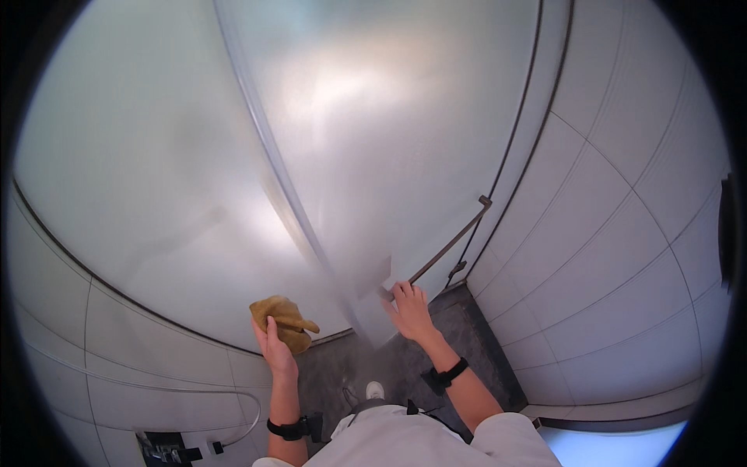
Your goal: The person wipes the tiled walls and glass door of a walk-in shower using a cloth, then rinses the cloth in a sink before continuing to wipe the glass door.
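A yellow-brown cloth [285, 323] is bunched in my left hand [274, 348], with the thumb over it, in front of the lower part of a frosted glass panel [175, 251]. My right hand [412, 309] has its fingers on the lower end of a long dark metal door handle [449, 244]. That handle is fixed to a frosted glass door [373, 175]. Black bands circle both of my wrists. The palm side of my right hand is partly hidden, so how tightly it grips cannot be told.
White tiled walls [595, 251] stand at both sides. A dark stone floor [327, 373] lies below, with a white shoe [375, 390] on it. At the lower left are a metal wall fitting [169, 452] and a pale hose [175, 390]. A small dark latch [458, 269] sits by the door edge.
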